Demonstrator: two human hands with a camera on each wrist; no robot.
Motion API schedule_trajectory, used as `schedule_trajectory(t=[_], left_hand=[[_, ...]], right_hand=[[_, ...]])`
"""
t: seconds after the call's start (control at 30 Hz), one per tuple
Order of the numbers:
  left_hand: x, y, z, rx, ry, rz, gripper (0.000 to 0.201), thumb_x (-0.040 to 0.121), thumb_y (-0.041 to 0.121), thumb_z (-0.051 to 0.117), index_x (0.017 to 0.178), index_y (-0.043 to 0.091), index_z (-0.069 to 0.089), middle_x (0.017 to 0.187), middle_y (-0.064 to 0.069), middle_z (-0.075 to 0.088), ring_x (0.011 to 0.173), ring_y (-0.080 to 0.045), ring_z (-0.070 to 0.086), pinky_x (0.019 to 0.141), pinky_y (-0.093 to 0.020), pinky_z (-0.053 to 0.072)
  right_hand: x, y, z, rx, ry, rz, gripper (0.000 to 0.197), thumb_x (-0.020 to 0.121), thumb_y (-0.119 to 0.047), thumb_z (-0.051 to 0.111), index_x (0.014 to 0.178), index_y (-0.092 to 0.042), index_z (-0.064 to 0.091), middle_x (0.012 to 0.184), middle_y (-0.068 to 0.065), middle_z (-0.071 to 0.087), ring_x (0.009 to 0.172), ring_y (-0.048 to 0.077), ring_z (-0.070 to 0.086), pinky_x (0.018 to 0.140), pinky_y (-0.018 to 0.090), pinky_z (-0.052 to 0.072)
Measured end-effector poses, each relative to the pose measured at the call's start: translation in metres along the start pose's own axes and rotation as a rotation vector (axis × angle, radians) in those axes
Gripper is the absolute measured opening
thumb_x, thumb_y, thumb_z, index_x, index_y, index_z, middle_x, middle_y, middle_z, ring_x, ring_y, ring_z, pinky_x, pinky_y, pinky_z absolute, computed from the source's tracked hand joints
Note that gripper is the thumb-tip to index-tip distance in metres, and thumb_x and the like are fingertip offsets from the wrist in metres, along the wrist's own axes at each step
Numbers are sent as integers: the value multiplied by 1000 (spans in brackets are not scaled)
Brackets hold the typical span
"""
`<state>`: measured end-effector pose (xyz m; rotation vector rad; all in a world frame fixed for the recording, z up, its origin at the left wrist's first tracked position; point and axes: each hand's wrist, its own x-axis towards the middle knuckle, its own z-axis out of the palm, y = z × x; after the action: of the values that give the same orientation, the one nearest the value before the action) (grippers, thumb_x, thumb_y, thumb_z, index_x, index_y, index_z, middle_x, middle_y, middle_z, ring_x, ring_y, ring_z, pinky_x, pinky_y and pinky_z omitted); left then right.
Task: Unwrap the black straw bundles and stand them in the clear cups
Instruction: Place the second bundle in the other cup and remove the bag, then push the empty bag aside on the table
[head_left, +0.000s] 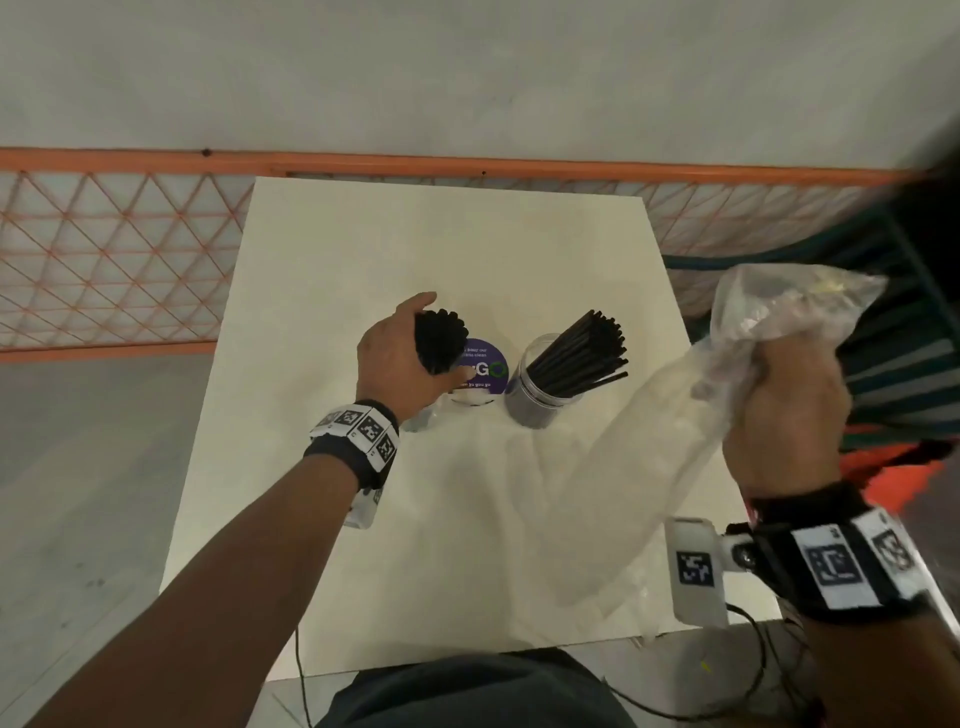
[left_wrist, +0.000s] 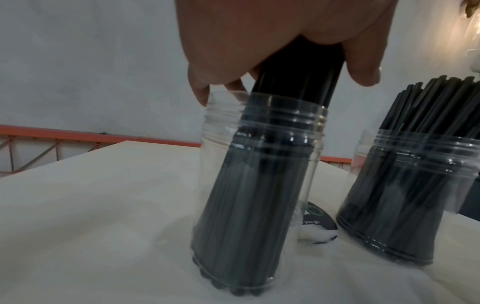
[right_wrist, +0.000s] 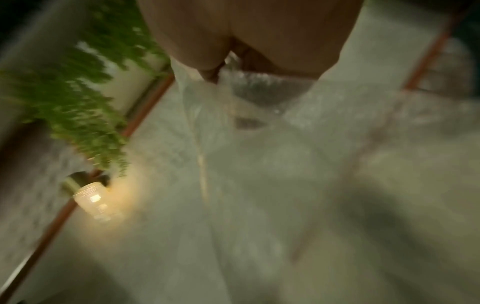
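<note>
My left hand (head_left: 440, 343) (left_wrist: 283, 86) grips a black straw bundle (head_left: 447, 325) (left_wrist: 296, 78) near its top. The bundle's lower part stands tilted inside a clear cup (left_wrist: 262, 164) that my hand mostly hides in the head view. A second clear cup (head_left: 545, 395) (left_wrist: 415, 185) to its right holds loose black straws (head_left: 587, 353) leaning right. My right hand (head_left: 789, 410) (right_wrist: 259, 61) is raised at the table's right edge, clenched round a crumpled clear plastic wrapper (head_left: 779, 312) (right_wrist: 259, 92) that trails down onto the white table (head_left: 363, 234).
A round purple sticker (head_left: 485, 364) (left_wrist: 319, 224) lies on the table between the cups. An orange railing with mesh (head_left: 104, 249) runs behind the table. Dark green slatted furniture (head_left: 883, 338) stands at the right. A cable (head_left: 753, 623) hangs by the near edge.
</note>
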<state>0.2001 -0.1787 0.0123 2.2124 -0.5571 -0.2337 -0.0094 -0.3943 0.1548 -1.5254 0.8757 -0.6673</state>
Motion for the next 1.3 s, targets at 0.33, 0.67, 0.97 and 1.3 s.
schedule_trajectory(t=[0.33,0.67,0.97,1.3], left_hand=[[1,-1,2,-14,68,8,102,54,49,92,138,36,35,119,-3,67,108,-29,64,105,-53,43],[-6,2,4,-117,57,-31,116,44,66,86,140,46,23,126,-5,65,115,-29,61,105,-56,44],[-11,5,-1,-134,44,-43,127,37,71,87,142,46,20,138,-2,59,124,-28,55,110,-57,38],[-33,15,-21,-242,346,161,110,71,76,66,146,4,32,145,-16,47,131,-30,49,108,-54,40]], right_hand=[[-4,91,-22,-397,-155,376,35,85,-40,62,112,-20,50,93,8,57,75,20,54,67,39,49],[-21,172,-2,-1266,-480,405,120,54,-84,63,147,-21,22,148,6,35,134,31,37,102,52,42],[-34,205,13,-1316,-508,391,104,66,-56,74,145,-19,17,134,7,53,121,30,53,98,47,42],[-34,181,5,-1079,-458,315,45,79,-33,51,122,-29,40,107,-4,61,96,30,62,85,42,49]])
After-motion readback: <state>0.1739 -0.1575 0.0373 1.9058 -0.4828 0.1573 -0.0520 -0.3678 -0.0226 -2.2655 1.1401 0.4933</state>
